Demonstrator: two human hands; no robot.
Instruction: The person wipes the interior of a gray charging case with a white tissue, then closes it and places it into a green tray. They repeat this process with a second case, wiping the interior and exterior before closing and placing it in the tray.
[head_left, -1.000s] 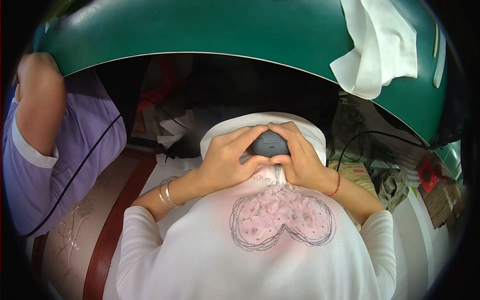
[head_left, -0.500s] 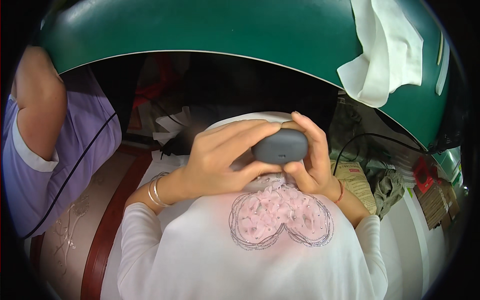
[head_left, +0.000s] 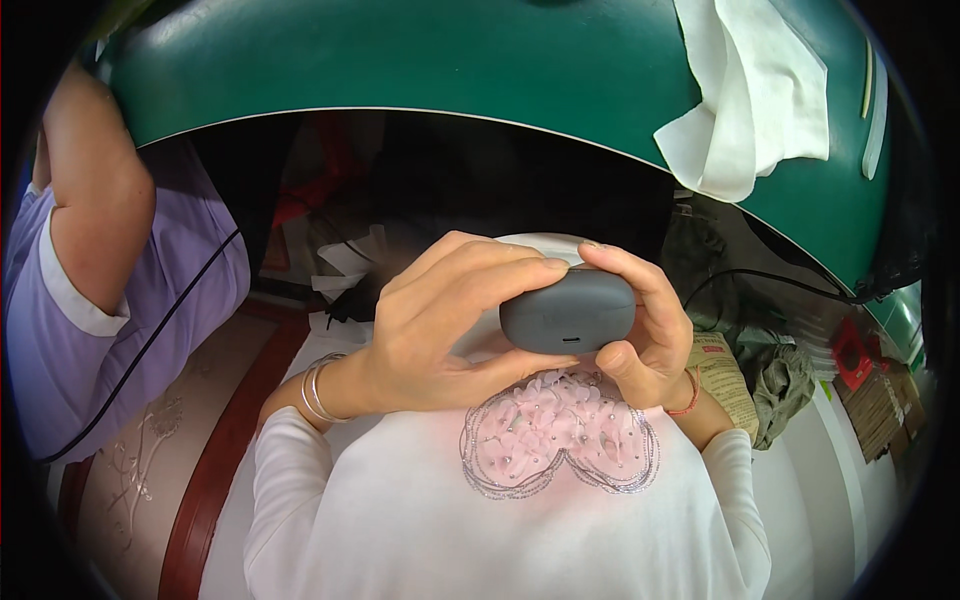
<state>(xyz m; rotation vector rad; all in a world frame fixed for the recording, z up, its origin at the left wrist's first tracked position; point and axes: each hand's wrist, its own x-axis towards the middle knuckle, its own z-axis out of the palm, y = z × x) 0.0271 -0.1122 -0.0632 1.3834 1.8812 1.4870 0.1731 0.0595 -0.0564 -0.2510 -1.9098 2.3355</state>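
Observation:
Between my two hands, above my lap and short of the table edge, is a dark grey rounded earbud charging case (head_left: 567,312). A small charging port shows low on the side facing me, and its lid looks closed. My left hand (head_left: 440,320) grips the case from the left, fingers over the top and thumb along the underside. From the right, my right hand (head_left: 650,325) holds it with fingers curled round the far top corner and the thumb near the lower right. The far side of the case is hidden.
Ahead curves the edge of a green-topped table (head_left: 420,70) with a white cloth (head_left: 745,110) hanging near its rim. A co-worker's arm (head_left: 95,190) in a lilac sleeve is at the left. Right of me stand a yellowish sack (head_left: 722,385) and stacked cardboard (head_left: 872,405); a black cable (head_left: 765,275) runs nearby.
The case and both hands have come slightly nearer and lower, and the case looks larger. Both hands keep their hold. The co-worker's arm has shifted a little to the right in view.

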